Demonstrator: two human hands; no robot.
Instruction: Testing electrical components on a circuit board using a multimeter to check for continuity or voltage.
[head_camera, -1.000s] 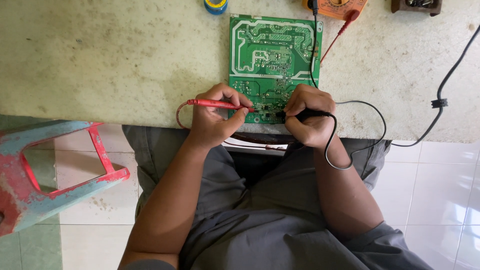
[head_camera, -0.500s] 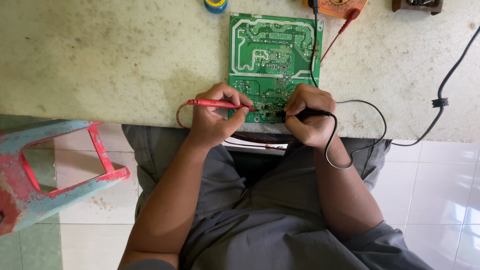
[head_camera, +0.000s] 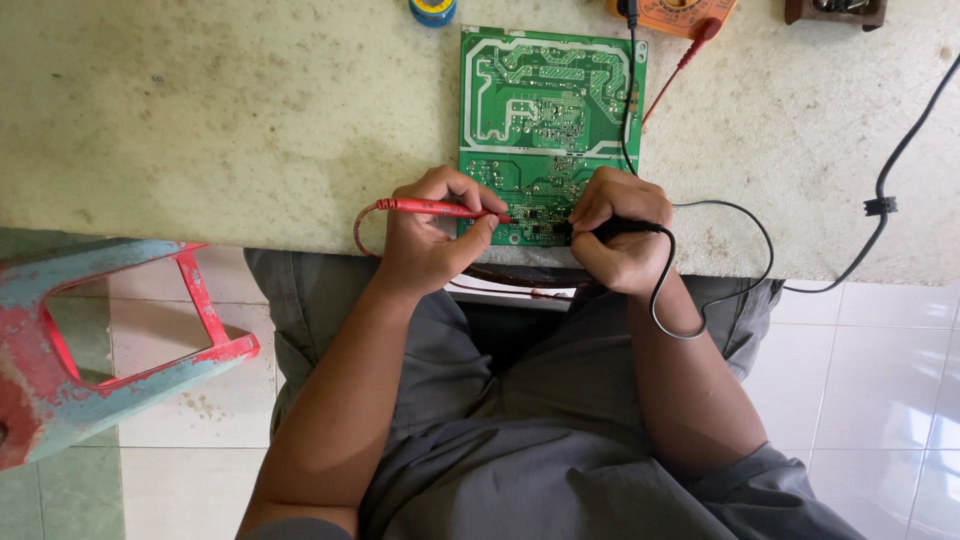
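Head view shows our left hand (head_camera: 432, 240) pinched around a red probe (head_camera: 435, 208) and our right hand (head_camera: 618, 228) curled tight on a black probe (head_camera: 625, 229), both tips meeting the near edge of the green circuit board (head_camera: 545, 110). That board lies flat on a stained pale worktop (head_camera: 200, 120), close to its front edge. We see an orange meter (head_camera: 680, 12) beyond, a black cable (head_camera: 880, 205) rightward, a worn red-blue stool (head_camera: 90, 340) on tiled floor (head_camera: 880, 380).
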